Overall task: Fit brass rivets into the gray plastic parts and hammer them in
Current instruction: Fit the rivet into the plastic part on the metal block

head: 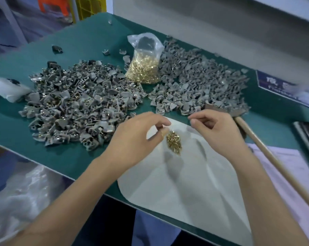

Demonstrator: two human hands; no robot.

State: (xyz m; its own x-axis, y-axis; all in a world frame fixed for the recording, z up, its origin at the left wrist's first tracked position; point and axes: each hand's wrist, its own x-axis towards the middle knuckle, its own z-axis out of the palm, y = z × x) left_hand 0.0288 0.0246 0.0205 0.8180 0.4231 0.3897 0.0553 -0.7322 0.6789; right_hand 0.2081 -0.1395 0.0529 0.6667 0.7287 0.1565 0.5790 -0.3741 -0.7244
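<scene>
A small heap of brass rivets [174,143] lies on a white sheet [185,183] at the table's near edge. My left hand [137,139] hovers just left of the heap, its thumb and fingers pinched together above the rivets on what seems to be a rivet. My right hand [215,132] is to the right, fingers curled, thumb and forefinger pinched; what it holds is too small to tell. Two big piles of gray plastic parts spread behind: the left pile [75,103], showing brass, and the right pile [198,82]. A wooden-handled hammer [267,148] lies right of my right hand.
A clear bag of brass rivets [144,68] stands between the piles on the green table [89,39]. A white plastic bag [6,89] lies at the left edge. Papers [281,162] and a dark tray [308,137] sit at the right. A white wall rises behind.
</scene>
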